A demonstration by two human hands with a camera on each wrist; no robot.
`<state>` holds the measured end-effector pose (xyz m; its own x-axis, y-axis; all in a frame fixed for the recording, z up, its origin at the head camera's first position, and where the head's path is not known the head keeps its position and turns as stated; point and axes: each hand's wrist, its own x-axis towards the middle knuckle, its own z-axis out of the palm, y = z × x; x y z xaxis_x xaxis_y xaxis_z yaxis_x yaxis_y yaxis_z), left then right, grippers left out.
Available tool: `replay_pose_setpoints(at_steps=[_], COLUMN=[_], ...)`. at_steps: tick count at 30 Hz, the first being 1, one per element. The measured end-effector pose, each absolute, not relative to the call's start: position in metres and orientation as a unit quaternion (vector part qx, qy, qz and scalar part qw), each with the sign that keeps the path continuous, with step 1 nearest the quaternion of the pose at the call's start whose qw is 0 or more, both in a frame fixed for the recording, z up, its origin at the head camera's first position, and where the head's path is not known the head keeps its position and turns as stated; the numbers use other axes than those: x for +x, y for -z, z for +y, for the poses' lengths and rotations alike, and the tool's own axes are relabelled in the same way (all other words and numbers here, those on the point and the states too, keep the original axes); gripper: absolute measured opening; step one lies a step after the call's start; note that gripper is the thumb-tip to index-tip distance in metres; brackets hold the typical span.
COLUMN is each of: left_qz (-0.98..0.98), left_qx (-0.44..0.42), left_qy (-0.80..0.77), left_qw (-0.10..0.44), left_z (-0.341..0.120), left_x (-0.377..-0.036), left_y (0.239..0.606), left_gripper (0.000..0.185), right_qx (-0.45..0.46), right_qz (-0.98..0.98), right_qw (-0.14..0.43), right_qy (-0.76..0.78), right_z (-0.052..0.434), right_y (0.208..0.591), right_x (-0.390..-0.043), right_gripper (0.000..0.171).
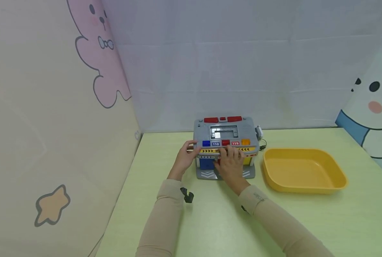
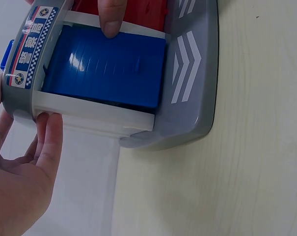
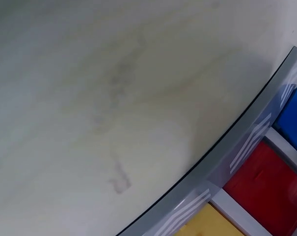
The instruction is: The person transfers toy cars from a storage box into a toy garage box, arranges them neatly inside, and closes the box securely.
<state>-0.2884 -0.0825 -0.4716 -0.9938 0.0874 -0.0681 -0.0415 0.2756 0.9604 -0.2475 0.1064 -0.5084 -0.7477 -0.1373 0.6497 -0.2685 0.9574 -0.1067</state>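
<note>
- Near the back of the pale green table [image 1: 210,221], straight ahead of both hands, stands a grey plastic toy garage [image 1: 225,134] with red, blue and orange buttons on its roof; its long axis runs left to right across the person's front
- Along its front face sit three doors: a blue door [image 2: 106,73] at the left, a red door [image 3: 263,189] in the middle, a yellow door [image 3: 212,223] at the right
- left hand [image 1: 184,159] steadies the garage's left end, fingers fairly straight against the side wall, gripping nothing
- right hand [image 1: 231,162] lies over the front, fingers bent onto the yellow striped ledge; one fingertip [image 2: 111,17] presses above the blue door; it is the nearer hand to the doors
- well right of the garage, apart from it, rests a shallow yellow plastic tray [image 1: 335,182]
</note>
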Motion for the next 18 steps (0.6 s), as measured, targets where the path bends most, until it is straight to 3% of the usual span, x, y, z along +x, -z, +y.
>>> replay_pose_setpoints(at_steps=[18], left_qz=[0.804], left_qx=[0.015], left_qy=[-0.592], left_qw=[0.056], left_z=[-0.0824], left_x=[-0.2877], left_y=[0.4695], left_gripper=[0.045], right_qx=[0.082], right_qz=[-0.900], right_qw=[0.427], right_qy=[-0.031], right_z=[0.0991], right_y=[0.5148], right_x=[-0.2560], right_gripper=[0.078])
